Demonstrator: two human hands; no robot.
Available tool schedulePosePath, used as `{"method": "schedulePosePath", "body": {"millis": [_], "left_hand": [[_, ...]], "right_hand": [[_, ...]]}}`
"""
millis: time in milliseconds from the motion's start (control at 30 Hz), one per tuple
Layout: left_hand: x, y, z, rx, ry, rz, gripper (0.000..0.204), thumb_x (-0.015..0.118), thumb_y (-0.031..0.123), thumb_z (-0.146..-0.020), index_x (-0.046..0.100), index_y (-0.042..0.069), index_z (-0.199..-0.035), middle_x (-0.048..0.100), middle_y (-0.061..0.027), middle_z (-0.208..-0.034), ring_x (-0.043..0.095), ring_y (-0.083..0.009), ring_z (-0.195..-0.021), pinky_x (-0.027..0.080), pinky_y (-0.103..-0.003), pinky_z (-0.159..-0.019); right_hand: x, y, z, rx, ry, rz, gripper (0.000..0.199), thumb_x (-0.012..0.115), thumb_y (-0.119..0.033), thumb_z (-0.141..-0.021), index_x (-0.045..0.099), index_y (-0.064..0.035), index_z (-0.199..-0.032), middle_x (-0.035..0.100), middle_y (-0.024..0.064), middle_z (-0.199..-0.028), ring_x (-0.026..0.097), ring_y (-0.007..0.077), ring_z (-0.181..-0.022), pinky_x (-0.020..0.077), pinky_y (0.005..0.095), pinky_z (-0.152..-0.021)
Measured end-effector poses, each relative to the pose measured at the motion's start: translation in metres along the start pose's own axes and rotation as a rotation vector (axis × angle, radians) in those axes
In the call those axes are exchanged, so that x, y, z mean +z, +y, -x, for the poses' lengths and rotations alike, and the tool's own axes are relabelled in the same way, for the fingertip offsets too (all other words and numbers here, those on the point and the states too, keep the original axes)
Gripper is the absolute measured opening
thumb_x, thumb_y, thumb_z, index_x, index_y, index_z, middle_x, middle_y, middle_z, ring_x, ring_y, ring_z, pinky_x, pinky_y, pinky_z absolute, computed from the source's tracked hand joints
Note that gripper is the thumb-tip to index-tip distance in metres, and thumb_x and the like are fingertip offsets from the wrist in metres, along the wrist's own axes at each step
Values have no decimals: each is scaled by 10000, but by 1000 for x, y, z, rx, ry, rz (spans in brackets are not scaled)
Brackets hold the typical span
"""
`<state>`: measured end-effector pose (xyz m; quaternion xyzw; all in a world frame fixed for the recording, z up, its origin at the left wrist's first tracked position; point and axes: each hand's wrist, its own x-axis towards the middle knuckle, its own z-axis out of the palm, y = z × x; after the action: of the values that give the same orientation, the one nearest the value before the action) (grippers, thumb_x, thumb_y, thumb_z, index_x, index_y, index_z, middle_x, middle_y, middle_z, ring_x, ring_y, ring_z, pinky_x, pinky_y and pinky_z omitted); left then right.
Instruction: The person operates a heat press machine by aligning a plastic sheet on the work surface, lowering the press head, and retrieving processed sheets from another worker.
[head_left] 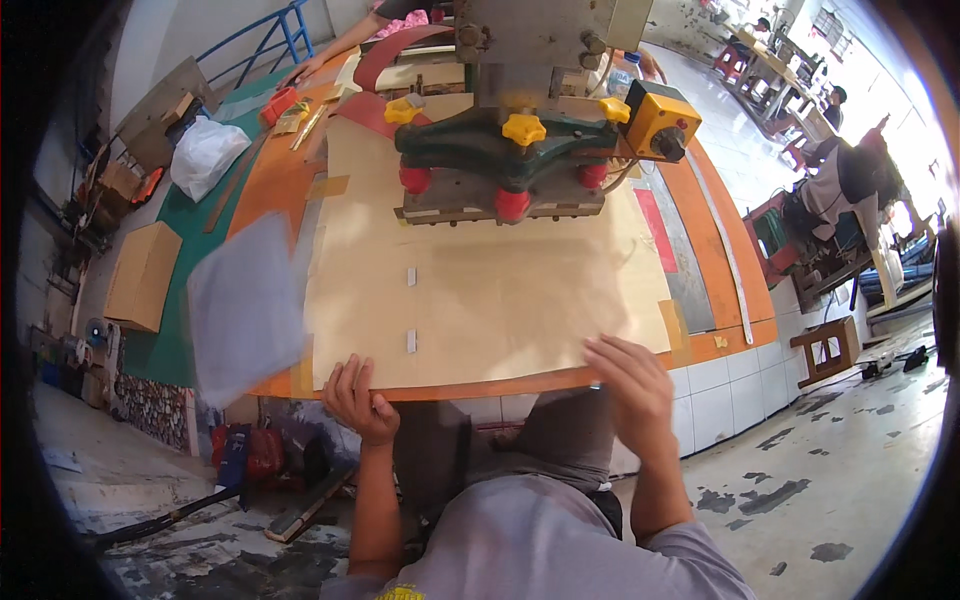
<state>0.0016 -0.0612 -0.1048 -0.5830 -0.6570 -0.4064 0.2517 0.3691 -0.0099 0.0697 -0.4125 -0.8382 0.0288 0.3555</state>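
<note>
A cream-coloured sheet (480,350) covers the orange work board in front of me, with two small whitish strips (411,342) on its left half. At its near left edge is my left hand (362,400), fingers apart and holding nothing. My right hand (632,385) hovers at the near right edge, fingers stretched out to the left and slightly blurred. Below those fingertips a small pale spot shows, too small to make out. Beyond the left edge of the cream sheet, a bluish-grey sheet (245,310) is smeared by motion, with no hand touching it.
A press head (510,150) with yellow knobs and red feet stands over the far part of the cream sheet. Left are a cardboard box (144,275) and a white plastic bag (207,157). A yellow-and-black control box (658,120) hangs right. Another person's arm (335,50) reaches in behind.
</note>
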Motion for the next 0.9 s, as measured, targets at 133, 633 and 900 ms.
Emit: {"method": "schedulePosePath", "body": {"millis": [133, 633, 900], "left_hand": [[0, 1, -5, 22, -13, 20, 543, 332, 390, -1098, 712, 53, -1292, 661, -144, -1353, 538, -367, -1313, 347, -532, -1135], [5, 0, -5, 50, -16, 29, 535, 322, 368, -1096, 708, 45, -1277, 658, -142, -1365, 542, -374, -1308, 351, -530, -1142], [-9, -1, -10, 68, -49, -18, 524, 316, 346, -1104, 691, 40, -1305, 651, -149, -1374, 538, -378, -1319, 345, -547, -1147]], "right_hand": [[-86, 16, 45, 344, 96, -143, 343, 581, 115, -850, 752, 15, -1129, 780, 169, -1113, 747, 295, -1018, 560, 394, -885], [-96, 287, 423, 1242, -123, -15, 360, 550, 83, -860, 776, 28, -1134, 801, 157, -1094, 760, 251, -987, 595, 353, -897], [82, 260, 511, 1322, -129, 149, 407, 534, 16, -961, 732, -62, -1308, 758, 232, -1190, 725, 359, -1138, 553, 416, -1001]]}}
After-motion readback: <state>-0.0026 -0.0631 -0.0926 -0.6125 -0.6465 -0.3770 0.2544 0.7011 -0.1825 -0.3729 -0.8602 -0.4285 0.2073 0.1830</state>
